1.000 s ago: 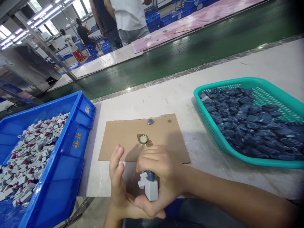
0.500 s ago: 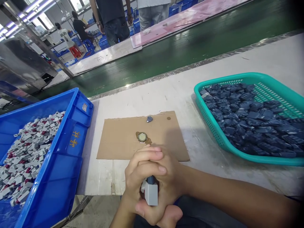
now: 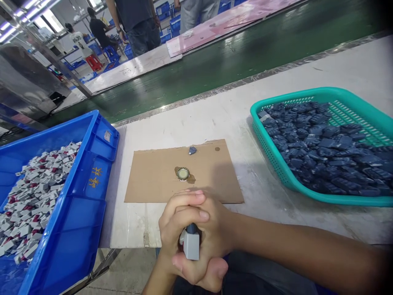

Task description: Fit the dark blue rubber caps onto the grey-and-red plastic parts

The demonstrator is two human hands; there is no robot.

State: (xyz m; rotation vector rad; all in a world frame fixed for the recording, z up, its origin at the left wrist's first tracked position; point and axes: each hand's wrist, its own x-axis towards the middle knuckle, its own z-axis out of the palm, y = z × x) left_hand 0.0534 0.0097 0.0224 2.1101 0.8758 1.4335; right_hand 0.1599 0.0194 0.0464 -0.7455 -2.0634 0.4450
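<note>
My left hand [image 3: 172,229] and my right hand [image 3: 216,229] are clasped together at the table's front edge, fingers closed. Between them they grip a grey block [image 3: 193,246] with a dark blue part [image 3: 192,228] at its far end; the rest of it is hidden by the fingers. Just beyond the hands lies a brown cardboard sheet [image 3: 153,176]. On it are a round metal-rimmed disc [image 3: 183,174] beside a wet-looking stain, and a small dark blue piece [image 3: 192,150] near the back edge.
A blue bin [image 3: 95,205] at left holds many grey and dark red pieces [image 3: 39,188]. The teal basket [image 3: 276,168] at right holds many dark blue pieces [image 3: 325,151]. Behind the table [image 3: 227,119] runs a green conveyor belt [image 3: 208,65]. Several people are in the background.
The view has shifted slightly, so most things appear a little higher in the picture. Both hands keep their clasp around the grey block.
</note>
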